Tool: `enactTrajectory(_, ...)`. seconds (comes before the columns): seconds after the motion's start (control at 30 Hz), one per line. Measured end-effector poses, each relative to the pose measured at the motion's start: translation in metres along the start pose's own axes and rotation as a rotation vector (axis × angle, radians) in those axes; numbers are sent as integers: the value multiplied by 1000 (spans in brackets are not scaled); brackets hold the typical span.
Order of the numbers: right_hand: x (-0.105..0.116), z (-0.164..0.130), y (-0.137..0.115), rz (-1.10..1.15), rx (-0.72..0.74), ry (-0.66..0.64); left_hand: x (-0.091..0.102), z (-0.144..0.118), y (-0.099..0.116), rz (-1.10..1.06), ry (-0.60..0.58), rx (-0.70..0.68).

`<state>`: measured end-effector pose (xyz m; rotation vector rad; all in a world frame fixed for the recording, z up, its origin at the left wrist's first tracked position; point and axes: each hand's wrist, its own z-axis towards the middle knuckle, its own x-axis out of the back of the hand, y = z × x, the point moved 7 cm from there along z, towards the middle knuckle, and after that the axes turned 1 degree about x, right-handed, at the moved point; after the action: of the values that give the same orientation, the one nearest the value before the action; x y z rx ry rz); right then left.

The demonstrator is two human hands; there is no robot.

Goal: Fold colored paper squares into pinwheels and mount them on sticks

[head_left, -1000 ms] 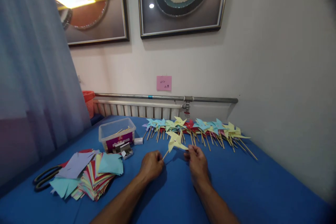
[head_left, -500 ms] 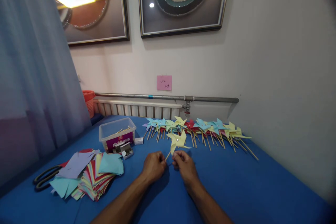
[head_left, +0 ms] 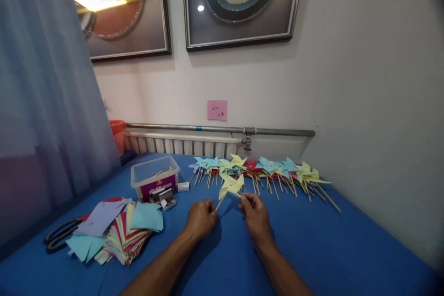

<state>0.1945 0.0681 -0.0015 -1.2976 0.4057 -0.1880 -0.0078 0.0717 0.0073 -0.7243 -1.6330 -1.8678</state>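
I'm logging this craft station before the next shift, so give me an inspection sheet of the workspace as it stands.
Surface: blue table cover, flat.
Job's things: yellow paper pinwheel on a thin wooden stick, held above the cover.
Clutter: row of finished pinwheels along the far edge; stack of coloured paper squares; clear plastic box; black scissors at the left edge.
Grippers: left hand pinches the stick's lower end; right hand fingers at a vane.
Cables: nothing seen.
Surroundings: radiator pipe, pink note, two framed pictures, curtain.
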Motion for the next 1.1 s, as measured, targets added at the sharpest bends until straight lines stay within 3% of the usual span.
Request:
enactTrajectory(0.4, -37, -27, -1, -113, 36, -279, -3, -1, 1, -82, -20, 7)
enactTrajectory(0.5, -30, -25, -3, -110, 20, -200, -1, 1, -1, -102, -7, 17)
enactTrajectory(0.7, 8, -1, 2, 7, -70, 124, 1, 1, 1, -40, -12, -7)
enactTrajectory(0.87, 18, 10, 6, 44, -89, 125, -1, -3, 4, -1, -44, -32)
enactTrajectory(1.1, 6, 1, 12, 130, -161, 67, -2, -2, 2, -55, -38, -9)
